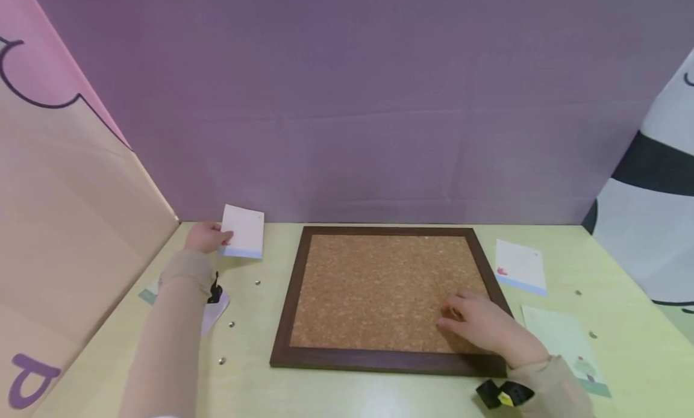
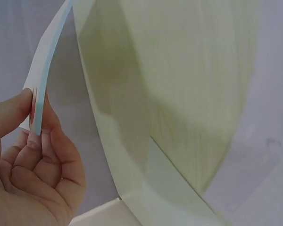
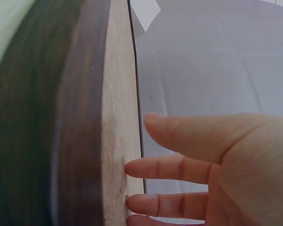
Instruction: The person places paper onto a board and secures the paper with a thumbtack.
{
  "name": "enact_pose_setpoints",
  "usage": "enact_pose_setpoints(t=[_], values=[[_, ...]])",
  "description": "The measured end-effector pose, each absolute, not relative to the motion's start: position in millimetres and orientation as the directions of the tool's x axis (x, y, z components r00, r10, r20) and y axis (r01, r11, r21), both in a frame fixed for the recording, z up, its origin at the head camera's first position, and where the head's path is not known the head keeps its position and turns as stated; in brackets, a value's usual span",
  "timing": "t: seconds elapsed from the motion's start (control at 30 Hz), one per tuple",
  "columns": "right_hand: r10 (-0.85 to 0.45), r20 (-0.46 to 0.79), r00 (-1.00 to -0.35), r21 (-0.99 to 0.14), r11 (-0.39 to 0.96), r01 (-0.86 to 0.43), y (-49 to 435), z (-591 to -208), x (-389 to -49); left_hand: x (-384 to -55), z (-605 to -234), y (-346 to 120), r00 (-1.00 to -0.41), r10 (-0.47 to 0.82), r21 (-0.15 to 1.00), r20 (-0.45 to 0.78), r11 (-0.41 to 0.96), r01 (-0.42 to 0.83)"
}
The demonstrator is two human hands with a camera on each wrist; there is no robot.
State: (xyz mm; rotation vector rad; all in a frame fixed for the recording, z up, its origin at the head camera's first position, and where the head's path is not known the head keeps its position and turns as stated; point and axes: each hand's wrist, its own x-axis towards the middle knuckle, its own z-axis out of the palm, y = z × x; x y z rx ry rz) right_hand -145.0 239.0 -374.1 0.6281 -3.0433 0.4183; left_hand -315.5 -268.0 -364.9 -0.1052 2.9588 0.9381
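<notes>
Between thumb and fingers, my left hand (image 1: pixel 206 236) pinches a white paper card (image 1: pixel 245 226) with a blue strip along its bottom edge. In the left wrist view the card (image 2: pixel 49 56) appears nearly edge-on and slightly bent, with the thumb over a small red print. A cork board (image 1: pixel 387 291) in a dark brown wooden frame (image 1: pixel 379 361) lies in the middle of the table. Over its lower right part is my right hand (image 1: pixel 482 324), fingers loosely extended and holding nothing. In the right wrist view, the fingertips (image 3: pixel 137 168) are right by the cork surface.
On the right lie a white card with a blue strip (image 1: pixel 520 267), a pale green card (image 1: pixel 566 346) and two small metal tacks (image 1: pixel 578 293). Several more tacks (image 1: pixel 231 324) are left of the board. A lilac card (image 1: pixel 215 312) sits partly under the left forearm. A purple curtain (image 1: pixel 368 105) hangs behind.
</notes>
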Motion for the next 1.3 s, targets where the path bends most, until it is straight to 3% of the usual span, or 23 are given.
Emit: enact_pose_setpoints(t=[0.57, 0.83, 1.3], values=[[-0.398, 0.047, -0.916, -0.263, 0.880, -0.395, 241.3, -371.4, -142.8, -316.8, -365.9, -252.8, -0.993, -0.064, 0.732, -0.100, 0.671, -0.117], [-0.396, 0.047, -0.917, -0.263, 0.881, -0.394, 241.8, -371.3, -140.8, -311.6, -370.0, -244.7, -0.982, -0.048, 0.804, -0.184, 0.567, -0.178], [-0.396, 0.050, -0.917, -0.263, 0.880, -0.395, 242.4, -371.5, -141.2, -306.9, -369.8, -229.5, -0.983, -0.005, 0.835, -0.181, 0.528, -0.157]])
